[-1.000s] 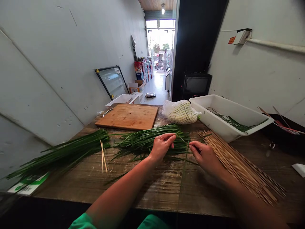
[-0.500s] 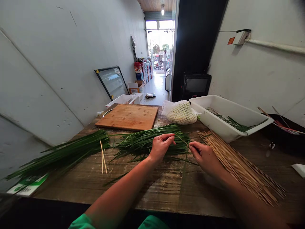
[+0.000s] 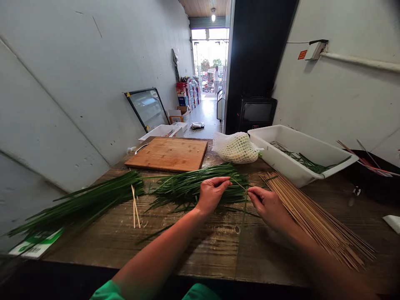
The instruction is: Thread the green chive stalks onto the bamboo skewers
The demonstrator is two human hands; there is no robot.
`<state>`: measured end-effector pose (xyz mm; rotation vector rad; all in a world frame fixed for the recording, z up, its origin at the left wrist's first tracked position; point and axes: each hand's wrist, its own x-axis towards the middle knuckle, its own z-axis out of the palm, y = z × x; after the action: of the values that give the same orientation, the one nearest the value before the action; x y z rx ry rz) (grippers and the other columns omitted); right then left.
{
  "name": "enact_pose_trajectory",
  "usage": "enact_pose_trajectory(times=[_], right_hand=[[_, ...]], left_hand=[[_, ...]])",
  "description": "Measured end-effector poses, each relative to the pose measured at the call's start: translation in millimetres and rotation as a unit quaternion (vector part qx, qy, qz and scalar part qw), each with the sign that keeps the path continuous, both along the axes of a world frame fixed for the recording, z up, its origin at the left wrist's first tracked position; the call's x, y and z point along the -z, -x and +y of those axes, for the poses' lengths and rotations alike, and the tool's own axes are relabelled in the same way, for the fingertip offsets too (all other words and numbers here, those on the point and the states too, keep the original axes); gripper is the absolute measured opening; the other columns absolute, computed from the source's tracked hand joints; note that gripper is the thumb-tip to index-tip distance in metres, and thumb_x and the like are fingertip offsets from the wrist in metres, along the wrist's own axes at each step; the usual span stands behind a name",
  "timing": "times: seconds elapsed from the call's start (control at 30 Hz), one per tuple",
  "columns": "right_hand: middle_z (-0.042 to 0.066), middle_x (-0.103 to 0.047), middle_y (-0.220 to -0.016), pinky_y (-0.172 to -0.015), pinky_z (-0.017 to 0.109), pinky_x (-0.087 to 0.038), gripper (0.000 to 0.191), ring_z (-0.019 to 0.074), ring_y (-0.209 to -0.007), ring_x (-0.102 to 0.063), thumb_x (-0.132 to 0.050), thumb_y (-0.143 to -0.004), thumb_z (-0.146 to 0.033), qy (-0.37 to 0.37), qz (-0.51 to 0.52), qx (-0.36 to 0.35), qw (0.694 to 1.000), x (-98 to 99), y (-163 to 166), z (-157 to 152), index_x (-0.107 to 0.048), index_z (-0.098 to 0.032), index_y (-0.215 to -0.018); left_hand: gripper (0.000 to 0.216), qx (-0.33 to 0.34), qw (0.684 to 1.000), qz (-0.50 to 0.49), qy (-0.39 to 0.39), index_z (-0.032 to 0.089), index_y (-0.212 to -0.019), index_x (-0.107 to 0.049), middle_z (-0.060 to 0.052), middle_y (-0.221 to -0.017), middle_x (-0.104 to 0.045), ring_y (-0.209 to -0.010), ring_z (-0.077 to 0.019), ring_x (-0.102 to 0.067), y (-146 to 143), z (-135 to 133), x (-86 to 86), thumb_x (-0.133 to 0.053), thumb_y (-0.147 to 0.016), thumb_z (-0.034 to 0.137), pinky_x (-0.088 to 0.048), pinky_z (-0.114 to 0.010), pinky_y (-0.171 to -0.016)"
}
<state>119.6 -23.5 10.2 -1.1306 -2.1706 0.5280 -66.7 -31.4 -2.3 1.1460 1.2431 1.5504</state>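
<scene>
My left hand (image 3: 213,195) is closed in a pinch on one end of a thin bamboo skewer (image 3: 238,183). At the skewer's other end, my right hand (image 3: 265,205) pinches it together with a long, flat green leaf, like a chive (image 3: 243,221), which hangs down toward the table edge. Both hands are above the table, just in front of a loose pile of chives (image 3: 187,187). Beside my right forearm lies a fan of bamboo skewers (image 3: 312,216). To the left are another bundle of chives (image 3: 84,198) and a few short pale sticks (image 3: 135,208).
A wooden cutting board (image 3: 168,153) lies at the back of the table (image 3: 200,254). Next to it rests something pale in white foam netting (image 3: 238,148). A white tub (image 3: 312,137) with green scraps stands back right, near a black container (image 3: 381,166).
The hands have barely moved; the left fingertips are slightly lower and further right. Both pinches stay closed on the skewer.
</scene>
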Motion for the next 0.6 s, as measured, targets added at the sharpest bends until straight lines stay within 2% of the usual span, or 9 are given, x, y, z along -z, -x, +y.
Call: enact_pose_trajectory(times=[0.17,0.27,0.33,0.37,0.4,0.47,0.53,0.6], right_hand=[[0.004,-0.068,-0.075,-0.056,0.025,-0.042,0.025,0.0166,-0.065,-0.061,-0.042,-0.088,-0.030,0.002,0.003,0.005,1.000,0.5,3.6,-1.5,-0.064,-0.019,-0.086],[0.004,-0.067,-0.074,-0.056,0.024,-0.042,0.024,0.0161,-0.064,-0.060,-0.042,-0.087,-0.029,-0.001,0.003,0.007,1.000,0.4,5.2,-1.3,-0.064,-0.018,-0.084],[0.004,-0.067,-0.072,-0.055,0.024,-0.041,0.024,0.0157,-0.062,-0.059,-0.042,-0.087,-0.029,-0.009,0.003,0.013,1.000,-0.6,4.2,0.2,-0.063,-0.018,-0.082],[0.004,-0.066,-0.071,-0.056,0.024,-0.041,0.025,0.0156,-0.061,-0.059,-0.042,-0.087,-0.029,-0.015,0.004,0.021,1.000,-1.4,3.2,1.3,-0.063,-0.018,-0.081],[0.004,-0.066,-0.070,-0.056,0.024,-0.041,0.025,0.0155,-0.061,-0.059,-0.042,-0.087,-0.030,-0.020,0.005,0.030,0.999,-2.3,1.8,2.6,-0.063,-0.018,-0.081],[0.003,-0.066,-0.070,-0.056,0.024,-0.041,0.025,0.0155,-0.061,-0.059,-0.043,-0.087,-0.031,-0.024,0.011,0.046,0.999,-4.2,-0.7,4.9,-0.063,-0.018,-0.082],[0.003,-0.067,-0.071,-0.055,0.024,-0.040,0.026,0.0156,-0.062,-0.059,-0.043,-0.087,-0.032,-0.020,0.016,0.052,0.998,-5.3,-1.9,6.1,-0.063,-0.018,-0.083],[0.004,-0.067,-0.072,-0.054,0.024,-0.040,0.026,0.0158,-0.063,-0.060,-0.042,-0.088,-0.033,-0.017,0.016,0.048,0.999,-5.2,-1.4,6.1,-0.063,-0.018,-0.084]], left_hand=[[0.023,0.013,0.999,0.042,0.001,0.013,-0.085,-0.073,-0.007,-0.082,-0.073,-0.078,-0.0194,-0.067,-2.9,-1.6,2.9,-0.069,-0.069,0.030,-0.051,-0.031,-0.078],[0.018,0.076,0.986,0.143,-0.029,0.015,-0.083,-0.074,-0.006,-0.084,-0.073,-0.078,-0.0185,-0.067,-7.5,-6.9,0.7,-0.067,-0.072,0.027,-0.051,-0.028,-0.076],[0.019,0.128,0.965,0.218,-0.065,0.017,-0.087,-0.073,-0.006,-0.088,-0.073,-0.080,-0.0178,-0.066,-8.6,-9.8,-1.9,-0.066,-0.073,0.027,-0.050,-0.027,-0.076],[0.020,0.133,0.956,0.247,-0.081,0.017,-0.090,-0.072,-0.006,-0.090,-0.072,-0.082,-0.0174,-0.065,-7.9,-10.4,-3.0,-0.065,-0.075,0.028,-0.049,-0.027,-0.078],[0.021,0.119,0.950,0.273,-0.095,0.018,-0.093,-0.072,-0.006,-0.093,-0.072,-0.085,-0.0171,-0.064,-6.4,-10.1,-3.6,-0.063,-0.077,0.028,-0.048,-0.028,-0.080],[0.020,0.043,0.932,0.345,-0.104,0.019,-0.095,-0.071,-0.006,-0.093,-0.070,-0.088,-0.0170,-0.061,-1.6,-7.8,-2.9,-0.057,-0.083,0.028,-0.044,-0.031,-0.084],[0.018,-0.018,0.886,0.453,-0.096,0.022,-0.091,-0.071,-0.006,-0.091,-0.068,-0.091,-0.0182,-0.057,2.8,-4.6,-0.1,-0.055,-0.085,0.027,-0.037,-0.035,-0.088],[0.015,-0.028,0.831,0.550,-0.082,0.025,-0.087,-0.071,-0.005,-0.093,-0.065,-0.096,-0.0200,-0.052,4.6,-2.3,3.7,-0.057,-0.083,0.027,-0.031,-0.039,-0.090]])
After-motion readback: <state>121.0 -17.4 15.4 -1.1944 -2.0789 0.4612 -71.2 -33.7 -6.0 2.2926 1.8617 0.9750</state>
